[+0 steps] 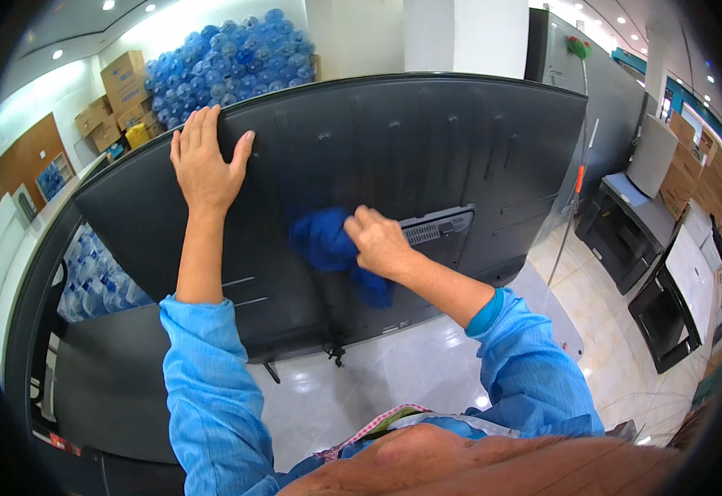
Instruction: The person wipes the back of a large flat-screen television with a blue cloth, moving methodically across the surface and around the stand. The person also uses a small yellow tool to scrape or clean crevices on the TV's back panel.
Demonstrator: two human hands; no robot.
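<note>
Before me stands the dark back panel (361, 149) of a large flat-screen television, with pressed ribs and a vented grille (438, 229) low on its right half. My left hand (207, 164) lies flat on the panel's upper left. Its fingertips reach the top edge and its thumb is spread. My right hand (380, 240) grips a crumpled blue cloth (323, 239) against the middle of the panel, left of the grille. Both the cloth and my right fingers are blurred. Part of the cloth hangs below my hand. A dark cord (336, 354) dangles at the panel's lower edge.
Blue plastic bottles (230, 62) are heaped behind, beside cardboard boxes (122, 80). Another dark-framed panel (106, 378) stands close on my left. At right are a thin pole with an orange grip (579, 180), a dark cabinet (624, 229) and more cartons (683, 177). Shiny tiles (398, 366) cover the floor.
</note>
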